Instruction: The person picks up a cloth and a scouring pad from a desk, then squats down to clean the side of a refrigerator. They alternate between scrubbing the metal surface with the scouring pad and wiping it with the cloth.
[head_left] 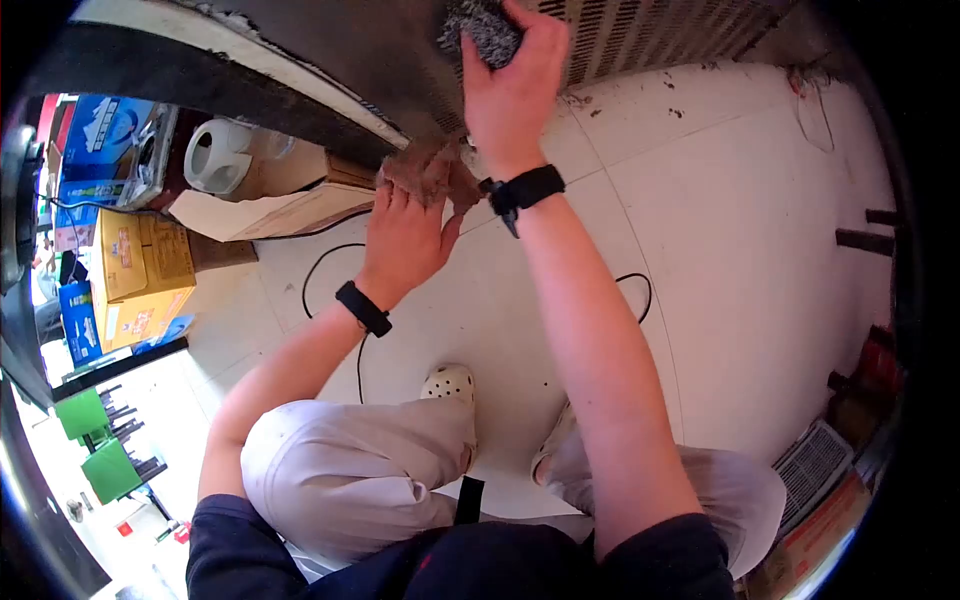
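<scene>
"Fingers [543,25] on my right hand [513,90] are pinching a grey, wiry pad [485,35], thumb on its left."

"Where's that pad sitting?"

"Far side of the scene, at a dark panel [400,60]. On my feed I can't tell whether it touches. Slotted vents [640,40] run off to the right."

"And the left?"

"My left hand [405,240] is nearer, its fingers side by side on a crumpled brown cloth [425,178]. From this end I can't tell whether they grip it."

"What's around that?"

"Left of the cloth, an open cardboard box [290,207] and a white plastic container [217,157], inside or behind it, I can't say which. Farther left, a yellow carton [145,270]. Black cable [305,280] curves over the pale floor [740,200]."

"Nearest you?"

"Pale trousers [340,470], and a cream clog [450,383] just beyond the left knee."
</scene>
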